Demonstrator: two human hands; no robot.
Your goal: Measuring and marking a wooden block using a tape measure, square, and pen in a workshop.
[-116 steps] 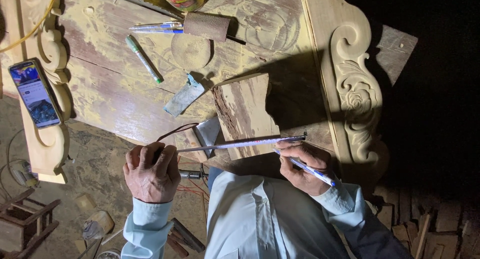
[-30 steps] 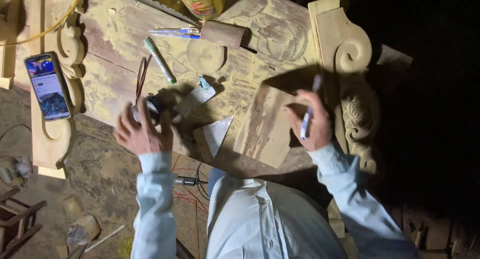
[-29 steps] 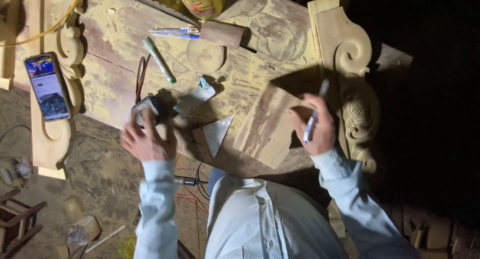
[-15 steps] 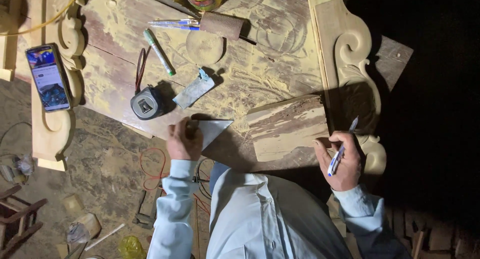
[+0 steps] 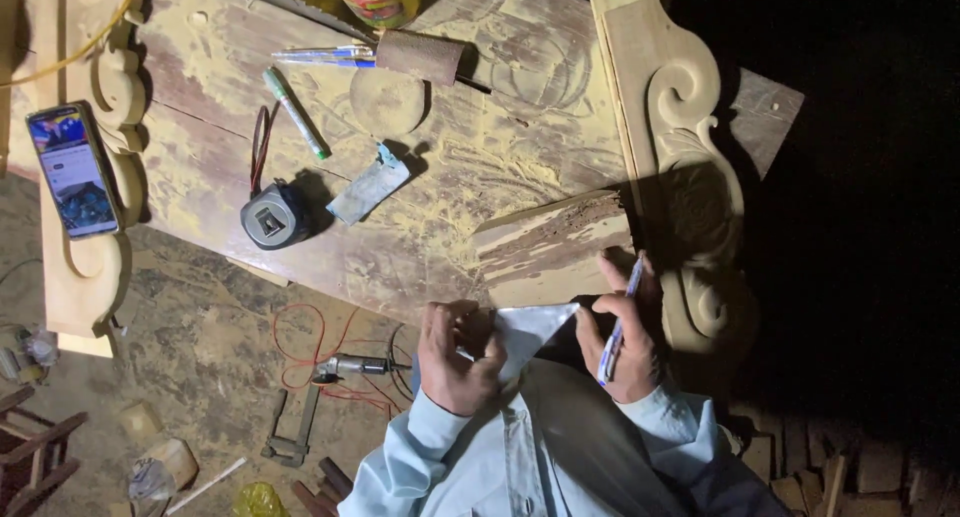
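My left hand (image 5: 455, 357) grips a pale triangular set square (image 5: 530, 329) at the near edge of the workbench (image 5: 440, 177). My right hand (image 5: 625, 332) holds a blue and white pen (image 5: 618, 322), its fingers touching the triangle's right corner. Just beyond both hands lies a rough wooden board (image 5: 550, 249) with a dark bark-like strip. A grey tape measure (image 5: 268, 217) with a dark strap rests on the bench to the left, apart from my hands.
A carved scrolled wooden panel (image 5: 680, 157) lies right of the board. A phone (image 5: 72, 169) rests on another carved piece at left. A green marker (image 5: 295, 115), pens, a sanding block (image 5: 418, 55), a round disc and a can sit farther back. Tools and red wire lie on the floor.
My left hand slid the triangle right along the bench edge, up to my right hand. The right hand with the pen moved left and closer. The tape measure stays where it was set down.
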